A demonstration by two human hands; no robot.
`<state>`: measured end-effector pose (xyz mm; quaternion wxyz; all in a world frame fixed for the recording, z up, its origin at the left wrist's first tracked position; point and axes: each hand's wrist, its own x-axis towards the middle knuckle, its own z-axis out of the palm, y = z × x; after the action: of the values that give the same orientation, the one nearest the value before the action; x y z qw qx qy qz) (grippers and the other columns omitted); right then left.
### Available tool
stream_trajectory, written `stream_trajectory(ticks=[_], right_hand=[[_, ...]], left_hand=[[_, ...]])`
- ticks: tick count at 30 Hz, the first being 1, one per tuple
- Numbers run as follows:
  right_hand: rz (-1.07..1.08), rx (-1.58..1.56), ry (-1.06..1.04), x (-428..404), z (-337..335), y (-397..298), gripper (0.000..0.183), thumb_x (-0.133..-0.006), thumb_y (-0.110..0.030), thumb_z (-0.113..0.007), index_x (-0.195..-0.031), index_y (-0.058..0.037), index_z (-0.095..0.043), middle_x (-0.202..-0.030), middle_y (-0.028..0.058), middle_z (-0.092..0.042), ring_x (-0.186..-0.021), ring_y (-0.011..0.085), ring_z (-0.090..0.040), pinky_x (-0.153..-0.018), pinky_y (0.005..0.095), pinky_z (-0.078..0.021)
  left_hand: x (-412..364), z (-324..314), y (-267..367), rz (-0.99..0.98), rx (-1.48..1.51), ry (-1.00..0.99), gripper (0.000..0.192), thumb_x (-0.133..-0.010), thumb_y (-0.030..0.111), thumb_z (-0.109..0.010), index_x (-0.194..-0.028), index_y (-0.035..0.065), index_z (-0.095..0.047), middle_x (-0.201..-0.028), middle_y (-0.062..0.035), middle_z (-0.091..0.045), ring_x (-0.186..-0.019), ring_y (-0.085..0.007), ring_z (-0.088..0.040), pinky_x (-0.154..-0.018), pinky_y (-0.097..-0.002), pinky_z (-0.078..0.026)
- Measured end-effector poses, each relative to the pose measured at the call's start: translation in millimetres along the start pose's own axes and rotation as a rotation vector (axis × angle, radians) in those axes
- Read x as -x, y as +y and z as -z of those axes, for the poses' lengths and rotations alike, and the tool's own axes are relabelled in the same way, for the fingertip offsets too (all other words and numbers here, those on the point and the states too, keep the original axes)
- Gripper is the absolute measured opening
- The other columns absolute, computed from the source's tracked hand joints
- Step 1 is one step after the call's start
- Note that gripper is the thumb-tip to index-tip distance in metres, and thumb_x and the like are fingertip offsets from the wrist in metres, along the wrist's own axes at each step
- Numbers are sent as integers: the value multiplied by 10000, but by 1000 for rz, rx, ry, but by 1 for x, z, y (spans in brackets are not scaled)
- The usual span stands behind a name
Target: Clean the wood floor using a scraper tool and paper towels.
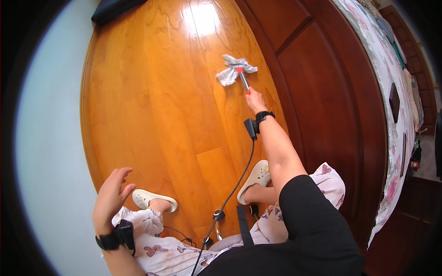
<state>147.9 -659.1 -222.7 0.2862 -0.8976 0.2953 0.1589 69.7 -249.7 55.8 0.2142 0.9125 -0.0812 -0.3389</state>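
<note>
My right hand [256, 100] grips the red end of a short metal handle [244, 81], reaching forward along the base of the dark wooden furniture. At the handle's far end a red-fitted head [239, 69] presses on a crumpled whitish cloth [228, 75], which lies on the glossy wooden floor [172, 103]. Part of the head is hidden in the cloth's folds. My left hand [112, 193] hangs over my left knee near the pale wall, fingers apart and holding nothing. Each wrist carries a black strap with a dark device.
On the right rises a dark red-brown wooden panel [321, 89], topped by a floral cloth [393, 172] with a dark flat object [394, 102] on it. A black cable [241, 179] runs down past my legs. Castors [218, 214] stand between my clogs. A black object [117, 10] lies far left by the wall [51, 120].
</note>
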Motion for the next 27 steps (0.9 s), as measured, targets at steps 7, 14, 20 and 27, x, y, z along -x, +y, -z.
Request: stream_trajectory(ticks=[7, 14, 20, 27], right_hand=[[-168, -48, -15, -36, 27, 27, 296, -793, -224, -387, -1058, -119, -465, -1028, 196, -520, -962, 374, -489, -813, 443, -392], [-177, -93, 95, 13, 18, 141, 456, -767, -199, -430, -1219, -155, -384, -614, 126, -542, -393, 215, -505, -371, 350, -395], [-366, -208, -47, 148, 35, 130, 463, -769, -161, -428, -1228, -139, -367, -603, 132, -551, -369, 206, -508, -344, 335, -407], [-494, -365, -42, 235, 21, 128, 440, -766, -138, -430, -1205, -113, -398, -631, 129, -566, -370, 197, -507, -348, 325, -409]], left_hand=[[1, 1, 6, 72, 20, -7, 364, -696, 48, -588, -1036, 28, -461, -937, -136, -503, -831, -266, -510, -706, -310, -422], [-6, 6, 18, -43, -15, 35, 346, -719, 77, -573, -1040, 32, -454, -951, -143, -510, -842, -279, -517, -728, -325, -420], [-6, 8, 19, -140, -73, 37, 305, -753, 125, -566, -1020, 29, -455, -960, -157, -518, -844, -280, -521, -724, -322, -430], [-14, -6, 42, -254, -183, 72, 302, -763, 162, -568, -1018, 35, -466, -972, -165, -521, -895, -293, -513, -731, -333, -435]])
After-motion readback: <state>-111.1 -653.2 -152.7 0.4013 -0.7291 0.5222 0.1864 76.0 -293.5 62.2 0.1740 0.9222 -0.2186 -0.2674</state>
